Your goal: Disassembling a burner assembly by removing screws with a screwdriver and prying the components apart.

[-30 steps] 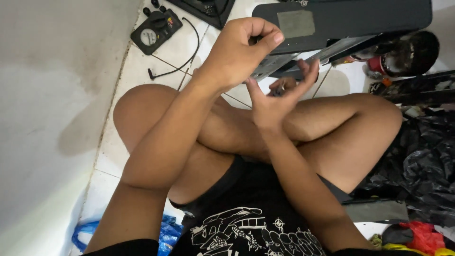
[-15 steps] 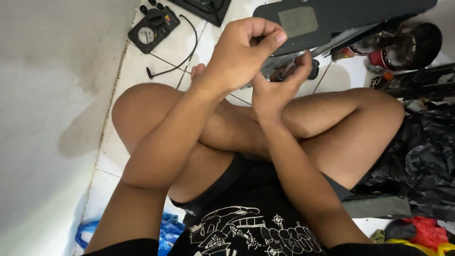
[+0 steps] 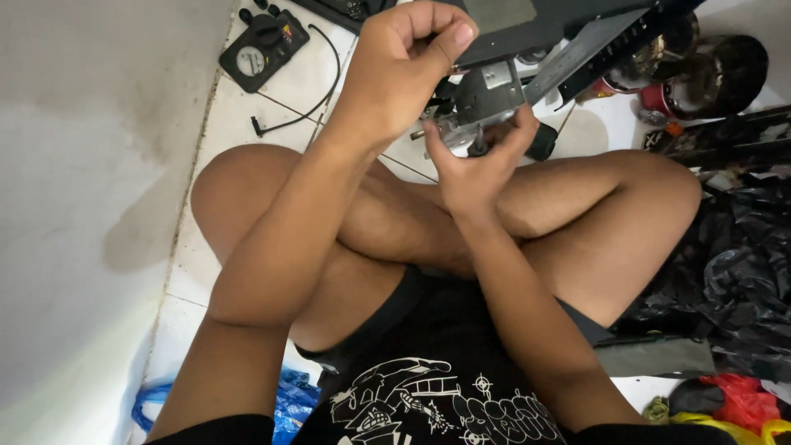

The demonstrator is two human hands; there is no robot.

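Observation:
I sit cross-legged on a white tiled floor. My left hand (image 3: 401,76) is raised, with its fingers closed on the lower edge of a dark grey flat device (image 3: 527,21) held up at the top of the view. Under that panel hangs a grey metal mechanism (image 3: 486,100). My right hand (image 3: 476,169) reaches up from below and pinches this mechanism between thumb and fingers, with a small dark piece in its grasp. My crossed knees lie just beneath both hands.
A black multimeter (image 3: 262,48) with a black lead (image 3: 306,114) lies on the floor at upper left. Dark round containers (image 3: 710,72) and crumpled black plastic (image 3: 729,264) crowd the right. A blue bag (image 3: 290,397) and a red bag (image 3: 741,400) lie near my hips. A pale wall (image 3: 82,206) runs along the left.
The dark device has tilted up, so the metal mechanism under it now shows. My right hand has shifted from the panel's edge to that mechanism. My left hand keeps its grip.

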